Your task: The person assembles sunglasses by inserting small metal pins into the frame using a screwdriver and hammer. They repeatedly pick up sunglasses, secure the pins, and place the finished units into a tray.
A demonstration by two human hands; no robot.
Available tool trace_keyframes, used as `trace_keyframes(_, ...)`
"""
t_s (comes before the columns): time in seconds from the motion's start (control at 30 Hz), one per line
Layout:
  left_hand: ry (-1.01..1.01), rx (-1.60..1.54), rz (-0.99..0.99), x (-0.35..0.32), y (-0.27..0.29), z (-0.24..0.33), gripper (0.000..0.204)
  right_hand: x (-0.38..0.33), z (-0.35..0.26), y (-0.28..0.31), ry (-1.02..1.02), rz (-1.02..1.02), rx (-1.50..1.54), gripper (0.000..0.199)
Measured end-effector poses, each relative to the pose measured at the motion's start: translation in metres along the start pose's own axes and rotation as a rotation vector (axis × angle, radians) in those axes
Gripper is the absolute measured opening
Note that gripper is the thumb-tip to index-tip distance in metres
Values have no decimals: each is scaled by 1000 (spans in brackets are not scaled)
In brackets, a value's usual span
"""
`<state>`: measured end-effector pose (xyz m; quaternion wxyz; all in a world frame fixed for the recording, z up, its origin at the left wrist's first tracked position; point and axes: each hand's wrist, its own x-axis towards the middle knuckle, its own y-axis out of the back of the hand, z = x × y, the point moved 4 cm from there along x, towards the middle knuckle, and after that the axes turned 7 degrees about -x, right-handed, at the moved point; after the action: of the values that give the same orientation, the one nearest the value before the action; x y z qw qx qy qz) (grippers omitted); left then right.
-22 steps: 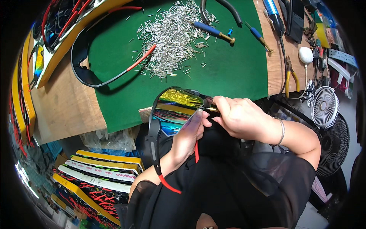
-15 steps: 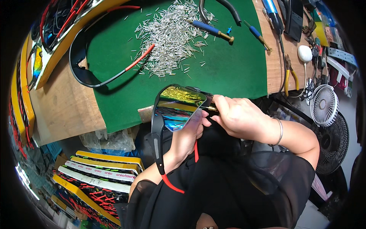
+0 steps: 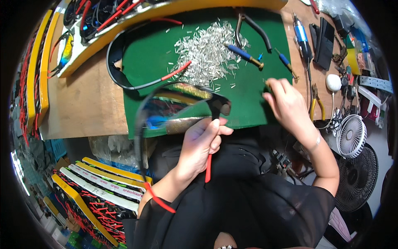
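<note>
1. At the far left, the yellow rack [image 3: 41, 70] full of red and black wires sits as it did a moment ago; nothing there has moved.
2. Our left hand [image 3: 203, 143] still grips the black cable [image 3: 139, 137] with the red end [image 3: 208, 168], fingers clamped around it near the black connector [image 3: 222, 106]. The cable loop is blurred now, so we judge it is swinging; before, it was held steady close to our body.
3. The change: half a second ago both hands met on the connector. Now they are well apart, so the work on that end looks finished or paused.
4. The pile of small silver metal sleeves [image 3: 207, 56] lies untouched on the green mat [image 3: 145, 62], beside a second black cable with a red tip [image 3: 176, 72].
5. Our right hand [image 3: 288, 103] has left the connector and reached out over the right edge of the mat, fingers drawn together around something small; we cannot tell what.
6. Further right on the surface [image 3: 89, 103], screwdrivers [image 3: 244, 56] and a white fan [image 3: 350, 136] stay put.
</note>
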<state>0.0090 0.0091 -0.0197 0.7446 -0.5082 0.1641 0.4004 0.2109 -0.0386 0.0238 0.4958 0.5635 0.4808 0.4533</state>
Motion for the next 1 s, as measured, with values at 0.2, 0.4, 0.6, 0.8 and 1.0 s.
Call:
trace_keyframes(0.2,-36,168,33,1,-7,7,20,8,-6,0,-10,178,22,45)
trace_keyframes(0.4,-33,217,-48,14,2,-7,21,30,-48,6,107,115,744,33)
trace_keyframes(0.6,83,79,-26,9,-5,5,20,37,-62,5,134,209,776,19)
trace_keyframes(0.8,-104,257,-178,0,-2,21,28,47,-60,7,-90,-138,1124,11)
trace_keyframes(1.0,-221,651,-29,-24,13,66,38,51,-75,-14,-195,-526,1216,23)
